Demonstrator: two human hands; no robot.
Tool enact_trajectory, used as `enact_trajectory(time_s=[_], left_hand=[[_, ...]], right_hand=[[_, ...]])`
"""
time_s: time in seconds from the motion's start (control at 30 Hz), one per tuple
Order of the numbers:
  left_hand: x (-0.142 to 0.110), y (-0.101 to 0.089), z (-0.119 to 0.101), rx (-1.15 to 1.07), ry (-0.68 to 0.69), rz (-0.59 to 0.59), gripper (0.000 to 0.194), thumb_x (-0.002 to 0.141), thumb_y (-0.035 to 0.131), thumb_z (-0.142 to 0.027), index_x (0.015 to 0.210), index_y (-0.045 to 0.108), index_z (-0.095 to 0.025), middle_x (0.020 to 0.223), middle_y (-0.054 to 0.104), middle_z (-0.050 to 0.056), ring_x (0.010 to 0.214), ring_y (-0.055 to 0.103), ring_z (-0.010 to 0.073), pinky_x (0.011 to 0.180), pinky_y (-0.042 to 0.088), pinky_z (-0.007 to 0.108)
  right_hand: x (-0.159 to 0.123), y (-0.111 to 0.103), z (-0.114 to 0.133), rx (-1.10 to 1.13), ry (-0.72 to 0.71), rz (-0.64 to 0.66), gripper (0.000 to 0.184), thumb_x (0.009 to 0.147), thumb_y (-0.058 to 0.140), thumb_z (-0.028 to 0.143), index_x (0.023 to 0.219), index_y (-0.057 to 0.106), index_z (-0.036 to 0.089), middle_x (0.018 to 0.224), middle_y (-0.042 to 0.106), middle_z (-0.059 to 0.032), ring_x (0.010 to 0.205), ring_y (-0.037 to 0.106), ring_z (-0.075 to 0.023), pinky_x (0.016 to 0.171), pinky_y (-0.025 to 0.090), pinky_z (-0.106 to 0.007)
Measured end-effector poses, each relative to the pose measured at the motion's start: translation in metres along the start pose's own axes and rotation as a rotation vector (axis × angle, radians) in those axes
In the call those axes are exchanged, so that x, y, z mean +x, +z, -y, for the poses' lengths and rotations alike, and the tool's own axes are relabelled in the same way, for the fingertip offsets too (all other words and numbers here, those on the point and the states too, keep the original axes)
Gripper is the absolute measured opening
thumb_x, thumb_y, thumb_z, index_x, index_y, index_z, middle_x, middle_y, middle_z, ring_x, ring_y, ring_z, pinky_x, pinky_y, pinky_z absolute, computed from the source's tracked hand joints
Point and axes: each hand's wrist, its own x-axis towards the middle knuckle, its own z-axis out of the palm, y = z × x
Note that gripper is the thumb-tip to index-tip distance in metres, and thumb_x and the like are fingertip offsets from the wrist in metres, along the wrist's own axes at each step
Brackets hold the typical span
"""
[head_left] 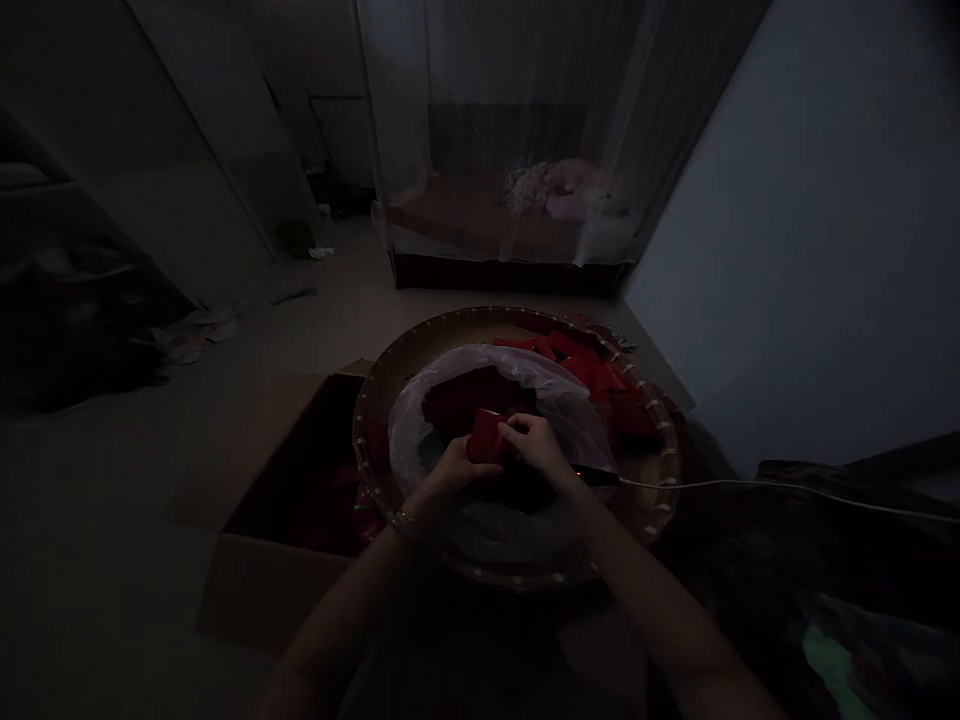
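Observation:
A small, flat red packet (486,434) is held up over an opened clear plastic bag (411,420); in this dim light I cannot tell its exact kind. My left hand (459,464) grips its lower left side. At its right edge, the fingers of my right hand (535,442) pinch together on it. Dark red pieces (454,395) fill the bag's mouth. The bag sits in a round woven bamboo tray (397,370), where more red packets (581,360) lie in a heap at the back right.
An open cardboard box (259,570) with red things inside stands left of the tray. A dark device with a small light and a white cable (757,483) lies at the right. Behind are a netted bed (465,215) and, on the right, a pale wall (810,220).

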Motion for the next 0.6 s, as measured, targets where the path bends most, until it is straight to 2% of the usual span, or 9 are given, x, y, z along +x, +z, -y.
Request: enact_trajectory(time_s=[0.1,0.23,0.33,0.47,0.6], left_hand=[[0.0004,-0.0003,0.0012,-0.04,-0.03,0.013,0.046,0.047,0.083,-0.031,0.082,0.063,-0.008,0.063,0.062,-0.001,0.054,0.054,0.0093,0.054,0.044,0.021],[0.0002,0.0003,0.0018,-0.083,-0.097,0.089,0.046,0.049,0.083,-0.035,0.08,0.063,-0.008,0.06,0.063,0.001,0.051,0.059,0.0127,0.053,0.048,0.024],[-0.0002,0.0011,0.0003,-0.067,-0.115,0.089,0.047,0.049,0.083,-0.035,0.08,0.063,-0.008,0.058,0.063,0.001,0.049,0.061,0.0136,0.05,0.048,0.023],[-0.001,0.0011,-0.001,-0.061,-0.107,0.087,0.048,0.05,0.083,-0.034,0.085,0.063,-0.008,0.06,0.064,0.001,0.049,0.061,0.0125,0.05,0.048,0.022],[-0.0012,0.0005,0.0017,-0.071,-0.131,0.12,0.047,0.048,0.084,-0.033,0.081,0.063,-0.008,0.059,0.063,0.001,0.05,0.06,0.0132,0.051,0.048,0.024]], right_hand=[[0.0013,-0.0008,-0.0019,0.047,-0.043,-0.013,0.034,0.069,0.056,0.051,0.066,0.055,0.018,0.053,0.051,0.0026,0.039,0.041,-0.0085,0.035,0.033,-0.02],[0.0039,-0.0044,-0.0043,0.123,-0.099,-0.122,0.035,0.071,0.054,0.054,0.069,0.052,0.019,0.058,0.05,0.0028,0.046,0.045,-0.0099,0.038,0.038,-0.02],[0.0039,-0.0042,-0.0049,0.216,-0.066,-0.145,0.036,0.069,0.056,0.055,0.073,0.052,0.019,0.062,0.051,0.0023,0.05,0.047,-0.0111,0.039,0.041,-0.021],[0.0016,-0.0003,-0.0035,0.345,-0.014,-0.114,0.045,0.061,0.066,0.05,0.09,0.052,0.019,0.079,0.06,-0.0008,0.06,0.055,-0.0134,0.042,0.045,-0.022],[0.002,-0.0013,-0.0004,0.324,0.027,-0.1,0.04,0.058,0.07,0.049,0.075,0.056,0.016,0.065,0.059,-0.0001,0.05,0.051,-0.0114,0.043,0.041,-0.022]])
